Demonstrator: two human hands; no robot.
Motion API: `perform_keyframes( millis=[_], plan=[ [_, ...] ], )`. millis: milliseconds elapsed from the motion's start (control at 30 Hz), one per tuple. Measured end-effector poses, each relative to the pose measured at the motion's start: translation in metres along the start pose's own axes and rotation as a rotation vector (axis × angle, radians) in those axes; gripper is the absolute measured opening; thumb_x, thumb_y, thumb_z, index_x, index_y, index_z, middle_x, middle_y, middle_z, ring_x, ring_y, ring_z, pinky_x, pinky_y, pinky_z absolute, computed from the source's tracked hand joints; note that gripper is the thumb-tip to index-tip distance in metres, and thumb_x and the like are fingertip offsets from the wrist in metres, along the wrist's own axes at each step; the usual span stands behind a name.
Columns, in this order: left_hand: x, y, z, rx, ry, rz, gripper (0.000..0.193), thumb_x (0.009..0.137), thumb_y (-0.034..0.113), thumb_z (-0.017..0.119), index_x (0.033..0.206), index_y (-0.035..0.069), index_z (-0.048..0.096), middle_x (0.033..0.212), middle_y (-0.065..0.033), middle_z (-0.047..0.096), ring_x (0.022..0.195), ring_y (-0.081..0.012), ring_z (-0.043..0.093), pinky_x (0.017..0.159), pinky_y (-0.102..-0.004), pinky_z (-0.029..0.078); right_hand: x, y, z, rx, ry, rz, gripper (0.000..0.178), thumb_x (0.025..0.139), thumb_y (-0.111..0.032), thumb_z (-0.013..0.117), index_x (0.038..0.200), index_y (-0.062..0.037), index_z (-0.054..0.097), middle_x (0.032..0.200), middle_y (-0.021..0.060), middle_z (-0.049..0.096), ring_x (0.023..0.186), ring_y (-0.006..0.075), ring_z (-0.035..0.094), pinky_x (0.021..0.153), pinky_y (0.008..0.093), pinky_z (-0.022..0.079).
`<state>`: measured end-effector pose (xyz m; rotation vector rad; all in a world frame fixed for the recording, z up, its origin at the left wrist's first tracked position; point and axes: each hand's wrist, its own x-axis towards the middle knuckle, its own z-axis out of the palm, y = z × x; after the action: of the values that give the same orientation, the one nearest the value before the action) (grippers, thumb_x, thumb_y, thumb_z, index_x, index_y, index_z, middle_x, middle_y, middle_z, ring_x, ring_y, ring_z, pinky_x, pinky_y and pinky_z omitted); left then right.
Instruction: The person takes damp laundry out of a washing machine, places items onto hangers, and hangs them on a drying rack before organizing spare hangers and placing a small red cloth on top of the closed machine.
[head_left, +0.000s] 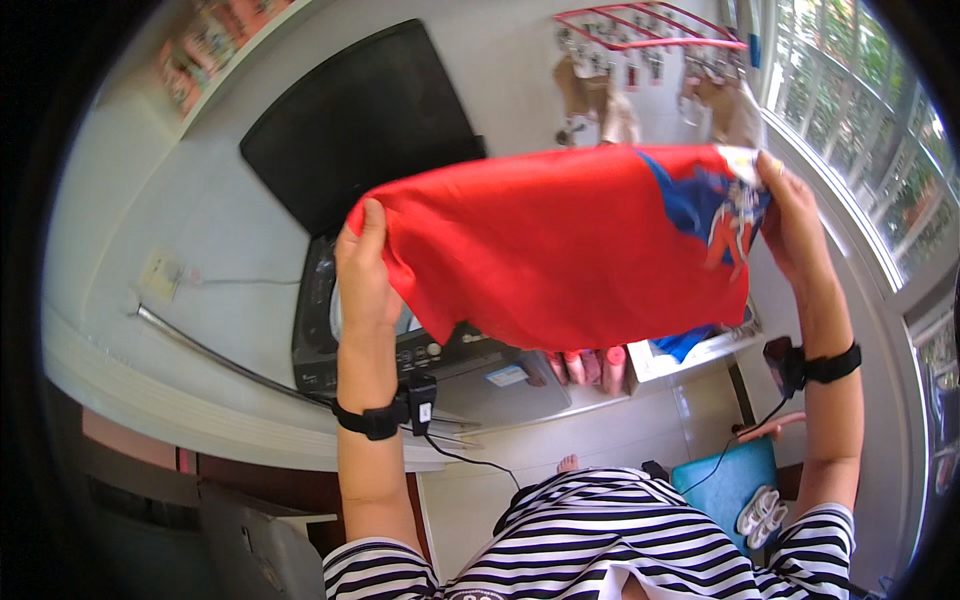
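Across scene centre, red fabric cloth with blue-and-white print (540, 250) held spread: left hand (368, 275), fingers pinching left end; right hand (793, 215), fingers gripping far right corner. Black, open-lidded washing machine (317, 335) beyond, left.

Teal seat (732, 472); white shoes (757, 508) atop

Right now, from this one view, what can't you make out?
All in the head view:
Left hand: fingers mostly hidden behind the red cloth.
Black washing machine: opening largely hidden by that cloth.
Printed design: details blurred.
Blue fabric: full shape hidden behind the red cloth.
Reddish packages: cut off at the top edge.
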<state>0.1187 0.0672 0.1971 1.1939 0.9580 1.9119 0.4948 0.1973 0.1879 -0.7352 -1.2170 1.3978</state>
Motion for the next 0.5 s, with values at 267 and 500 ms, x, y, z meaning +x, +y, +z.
perform_keyframes(
  millis=[267, 500],
  plan=[
    [0.033, 0.083, -0.150, 0.102, 0.386, 0.158, 0.022, 0.091, 0.020, 0.052, 0.099, 0.000, 0.057, 0.098, -0.0097, 0.062, 0.088, -0.0173, 0.060, 0.077, -0.0301, 0.048, 0.105, -0.031, 0.211, 0.011, -0.453, -0.198, 0.024, 0.087, -0.026, 0.059, 0.094, -0.0022, 0.058, 0.077, -0.0014, 0.054, 0.065, 0.0043, 0.049, 0.060, 0.0169, 0.042],
    [0.016, 0.109, -0.213, 0.155, 0.516, 0.248, 0.019, 0.089, 0.006, 0.048, 0.105, -0.003, 0.054, 0.102, -0.0117, 0.060, 0.092, -0.0196, 0.059, 0.080, -0.0322, 0.049, 0.160, -0.001, 0.332, 0.152, -0.582, -0.149, 0.020, 0.089, -0.019, 0.055, 0.095, 0.0002, 0.057, 0.084, 0.0046, 0.056, 0.075, 0.0098, 0.053, 0.072, 0.0213, 0.048]
  ],
)
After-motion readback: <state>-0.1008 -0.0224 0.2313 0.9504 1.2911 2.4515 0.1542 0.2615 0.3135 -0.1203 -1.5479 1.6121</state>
